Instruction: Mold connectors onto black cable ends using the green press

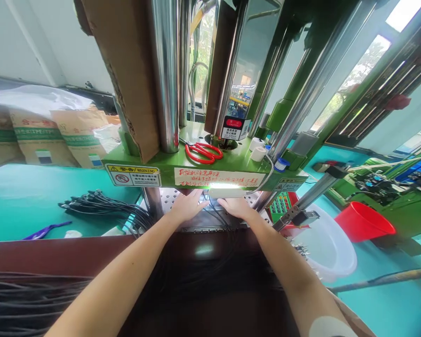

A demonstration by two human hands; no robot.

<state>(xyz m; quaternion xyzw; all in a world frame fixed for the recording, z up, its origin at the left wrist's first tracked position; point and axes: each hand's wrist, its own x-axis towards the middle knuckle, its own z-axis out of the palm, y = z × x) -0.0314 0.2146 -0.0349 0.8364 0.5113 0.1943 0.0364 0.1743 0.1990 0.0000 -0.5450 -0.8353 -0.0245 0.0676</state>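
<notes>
Both my hands reach under the green press plate, over the metal mould [206,220]. My left hand [186,207] is at its left side, thumb stretched to the right and apart from the fingers, whose tips are partly hidden under the plate. On the right side, my right hand [236,207] points its thumb to the left; its other fingers are mostly hidden behind a lit lamp [227,192]. Thin black cables [218,214] run between the hands over the mould's front edge. I see nothing held in either hand.
Red-handled scissors [204,153] lie on the green plate [168,161], near white spools [257,153]. A bundle of black cables [105,206] is on the left table. At right stand a button panel [279,206], a white tub [331,243] and a red bucket [365,222].
</notes>
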